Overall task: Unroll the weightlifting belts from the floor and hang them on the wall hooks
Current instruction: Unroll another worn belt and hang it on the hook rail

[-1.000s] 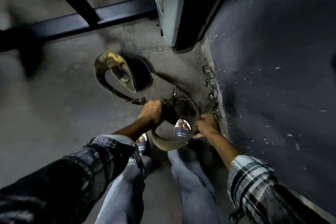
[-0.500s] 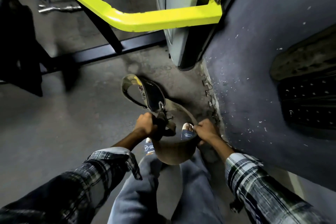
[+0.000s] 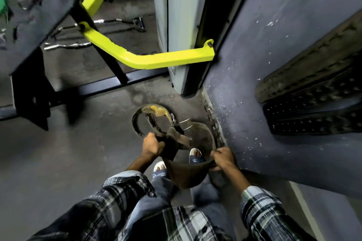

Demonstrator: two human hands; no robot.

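Lifted higher, belt [image 3: 186, 174] hides right hand [image 3: 223, 159] fingers.

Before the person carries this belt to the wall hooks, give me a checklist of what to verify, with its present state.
1. Left hand grips the held belt at its buckle end: ok.
2. Right hand grips the belt's other side: ok.
3. Held belt off the floor: ok.
4. Held belt fully unrolled: not ok, curved in a loop.
5. Second belt picked up: not ok, lies coiled on the floor.
6. Free hook on the wall: cannot tell, none visible.
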